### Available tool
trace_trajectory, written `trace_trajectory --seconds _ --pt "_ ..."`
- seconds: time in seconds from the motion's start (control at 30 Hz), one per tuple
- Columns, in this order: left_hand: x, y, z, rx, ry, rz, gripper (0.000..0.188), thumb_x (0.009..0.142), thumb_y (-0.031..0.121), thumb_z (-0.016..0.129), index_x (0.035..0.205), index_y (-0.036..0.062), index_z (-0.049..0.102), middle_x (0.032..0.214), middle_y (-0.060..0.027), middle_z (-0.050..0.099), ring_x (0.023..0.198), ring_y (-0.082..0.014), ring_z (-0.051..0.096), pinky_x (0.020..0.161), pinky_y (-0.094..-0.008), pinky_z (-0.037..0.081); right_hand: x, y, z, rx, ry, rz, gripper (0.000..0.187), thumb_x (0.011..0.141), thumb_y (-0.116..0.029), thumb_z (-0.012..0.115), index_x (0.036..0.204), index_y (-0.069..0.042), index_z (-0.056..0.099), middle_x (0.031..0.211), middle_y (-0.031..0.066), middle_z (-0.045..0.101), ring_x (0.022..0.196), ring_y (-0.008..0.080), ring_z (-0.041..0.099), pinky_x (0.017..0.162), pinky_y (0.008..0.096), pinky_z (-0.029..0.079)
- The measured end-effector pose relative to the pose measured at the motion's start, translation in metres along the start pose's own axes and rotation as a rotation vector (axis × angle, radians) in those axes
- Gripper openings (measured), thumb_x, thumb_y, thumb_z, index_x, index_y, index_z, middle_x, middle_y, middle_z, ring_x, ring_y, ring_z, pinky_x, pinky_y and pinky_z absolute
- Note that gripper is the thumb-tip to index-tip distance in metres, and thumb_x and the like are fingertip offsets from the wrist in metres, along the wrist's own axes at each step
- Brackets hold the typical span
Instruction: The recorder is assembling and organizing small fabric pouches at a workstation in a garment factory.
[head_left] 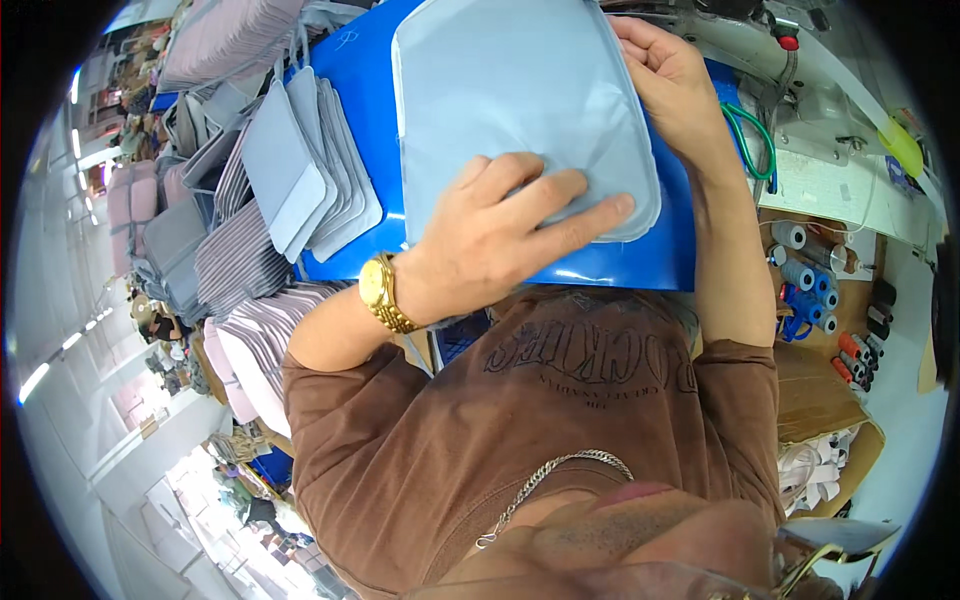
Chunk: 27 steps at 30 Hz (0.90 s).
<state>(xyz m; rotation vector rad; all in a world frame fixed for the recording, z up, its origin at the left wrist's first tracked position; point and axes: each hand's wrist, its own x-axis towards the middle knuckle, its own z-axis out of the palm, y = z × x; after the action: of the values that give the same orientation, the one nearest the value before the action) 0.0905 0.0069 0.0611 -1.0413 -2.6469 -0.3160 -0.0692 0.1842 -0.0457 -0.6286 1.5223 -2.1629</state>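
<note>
A pale grey-blue fabric panel [510,90] with rounded corners lies over the bright blue work surface [365,150]. Its far end runs out of the picture at the top. My left hand [510,225], with a gold watch on the wrist, rests on the near part of the panel with its fingers apart. At the panel's far right edge, my right hand [665,75] has its fingers bent and pinched on that edge; the fingertips are partly hidden. Small wrinkles show in the cloth between the two hands.
A stack of grey panels [300,165] with straps hangs by the left edge, near striped bundles [240,260]. Sewing machine parts [820,115] and a green cord [750,140] are at right. Thread spools [800,275] and a cardboard box [815,400] sit below.
</note>
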Motion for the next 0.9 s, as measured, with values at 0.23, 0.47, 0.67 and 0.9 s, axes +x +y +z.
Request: trace_trajectory --seconds 0.23,0.47,0.67,0.9 --pt "0.013 -0.035 0.009 0.034 -0.013 -0.003 0.056 0.074 -0.001 0.061 0.125 0.0194 0.068 0.105 -0.0041 0.061 0.088 -0.022 0.054 0.078 -0.0317 0.049 -0.002 -0.005 0.005 -0.027 0.015 -0.015 0.037 0.101 -0.013 0.056 0.134 0.003 0.053 0.114 0.0078 0.069 0.098 0.0086 0.065 0.084 0.0215 0.053" --pt "0.023 -0.069 0.017 0.164 0.006 0.049 0.062 0.074 -0.005 0.061 0.129 0.0245 0.066 0.106 -0.0026 0.061 0.087 -0.0202 0.056 0.075 -0.0306 0.051 0.0 -0.002 0.002 -0.074 0.004 -0.054 0.037 0.101 -0.014 0.056 0.133 0.003 0.055 0.114 0.0079 0.069 0.101 0.0095 0.065 0.086 0.0216 0.052" --pt "0.033 -0.101 0.018 0.252 0.032 0.119 0.055 0.08 0.002 0.063 0.131 0.0211 0.063 0.105 -0.0038 0.062 0.089 -0.0209 0.058 0.076 -0.0313 0.051 0.002 -0.004 0.005 -0.094 -0.013 -0.062 0.036 0.1 -0.013 0.056 0.132 0.003 0.055 0.115 0.0081 0.068 0.103 0.0106 0.064 0.09 0.0234 0.05" --pt "0.053 -0.119 0.018 0.149 0.192 0.196 0.045 0.079 0.004 0.055 0.122 0.0132 0.065 0.097 -0.0064 0.058 0.081 -0.0263 0.052 0.076 -0.0338 0.046 0.002 -0.008 0.006 -0.197 0.038 -0.052 0.032 0.099 -0.013 0.059 0.127 0.003 0.06 0.11 0.0072 0.07 0.1 0.0105 0.064 0.089 0.0224 0.047"
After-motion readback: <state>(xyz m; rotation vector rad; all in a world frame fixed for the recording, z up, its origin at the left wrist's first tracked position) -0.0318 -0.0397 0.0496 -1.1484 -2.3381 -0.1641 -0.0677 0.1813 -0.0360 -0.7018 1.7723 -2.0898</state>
